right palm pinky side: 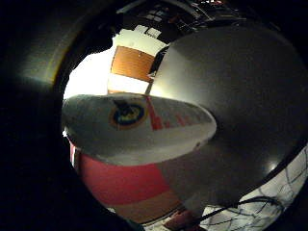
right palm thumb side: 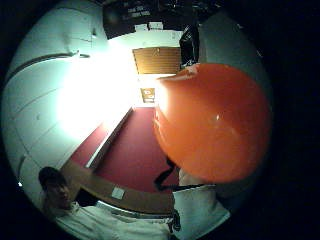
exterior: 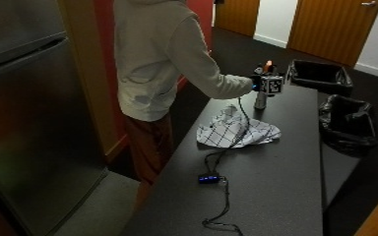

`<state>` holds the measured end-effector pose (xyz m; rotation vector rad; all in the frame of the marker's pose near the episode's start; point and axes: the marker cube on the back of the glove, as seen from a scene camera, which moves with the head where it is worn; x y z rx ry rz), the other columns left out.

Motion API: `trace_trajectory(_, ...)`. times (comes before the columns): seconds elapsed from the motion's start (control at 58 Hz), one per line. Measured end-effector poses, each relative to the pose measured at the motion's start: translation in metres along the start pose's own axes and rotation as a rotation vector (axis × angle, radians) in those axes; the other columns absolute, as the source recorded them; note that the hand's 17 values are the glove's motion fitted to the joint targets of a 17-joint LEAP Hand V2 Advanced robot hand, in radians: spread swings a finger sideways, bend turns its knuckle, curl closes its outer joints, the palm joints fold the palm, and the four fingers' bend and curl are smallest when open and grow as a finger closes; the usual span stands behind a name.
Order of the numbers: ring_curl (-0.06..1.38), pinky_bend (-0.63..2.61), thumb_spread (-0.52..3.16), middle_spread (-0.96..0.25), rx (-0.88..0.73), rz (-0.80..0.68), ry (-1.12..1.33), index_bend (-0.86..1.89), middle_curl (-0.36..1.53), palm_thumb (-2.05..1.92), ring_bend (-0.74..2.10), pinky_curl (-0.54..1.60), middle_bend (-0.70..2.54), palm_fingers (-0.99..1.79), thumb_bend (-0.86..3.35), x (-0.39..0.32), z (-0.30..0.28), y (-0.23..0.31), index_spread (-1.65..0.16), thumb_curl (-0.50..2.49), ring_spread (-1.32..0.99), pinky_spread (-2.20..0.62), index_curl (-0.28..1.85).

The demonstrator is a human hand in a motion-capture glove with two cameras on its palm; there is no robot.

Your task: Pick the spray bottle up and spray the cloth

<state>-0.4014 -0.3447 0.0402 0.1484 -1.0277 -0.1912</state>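
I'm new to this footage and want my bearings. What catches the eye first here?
In the outside view, the person's right hand is at the spray bottle, which stands upright on the dark table with its orange top up. That orange top fills much of the thumb side palm view. A crumpled white checked cloth lies on the table nearer the camera.

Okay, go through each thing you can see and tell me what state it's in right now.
Spray bottle: upright on the counter, gripped by the gloved right hand.
Cloth: crumpled on the counter, apart from the bottle.
Bins: lined with black bags, open.
Fridge: shut.
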Motion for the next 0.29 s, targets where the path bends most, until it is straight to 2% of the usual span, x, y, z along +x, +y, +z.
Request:
trace_trajectory(0.052,0.36,0.45,0.83,-0.15,-0.1,-0.001,-0.034,0.03,0.49,0.72,0.3,0.37,0.62,0.35,-0.05,-0.005,-0.01,0.018,-0.36,0.57,-0.14,0.05,0.16)
trace_trajectory(0.103,0.36,0.45,0.85,-0.15,-0.014,-0.002,-0.01,0.04,0.49,0.71,0.3,0.37,0.64,0.34,-0.04,-0.004,-0.025,0.012,-0.36,0.55,-0.14,0.06,0.15)
trace_trajectory(0.172,0.36,0.46,0.86,-0.15,-0.157,-0.01,-0.05,0.05,0.48,0.7,0.3,0.37,0.65,0.33,-0.04,-0.014,-0.016,0.031,-0.36,0.53,-0.14,0.07,0.13)
trace_trajectory(0.207,0.36,0.45,0.87,-0.15,-0.125,-0.02,-0.044,0.05,0.48,0.7,0.31,0.37,0.66,0.33,-0.04,-0.017,-0.017,0.027,-0.36,0.52,-0.13,0.07,0.13)
trace_trajectory(0.241,0.36,0.45,0.87,-0.15,-0.02,-0.033,-0.012,0.06,0.48,0.69,0.31,0.36,0.67,0.33,-0.04,-0.017,-0.024,0.015,-0.36,0.51,-0.13,0.07,0.12)
trace_trajectory(0.259,0.38,0.52,0.87,-0.11,0.014,-0.039,-0.004,0.13,0.39,0.69,0.39,0.39,0.39,0.21,-0.04,-0.018,-0.026,0.01,-0.36,0.5,-0.13,0.07,0.14)
trace_trajectory(0.293,0.39,0.54,0.87,-0.1,0.008,-0.047,-0.008,0.13,0.4,0.68,0.41,0.39,0.35,0.2,-0.04,-0.02,-0.025,0.011,-0.36,0.49,-0.13,0.08,0.16)
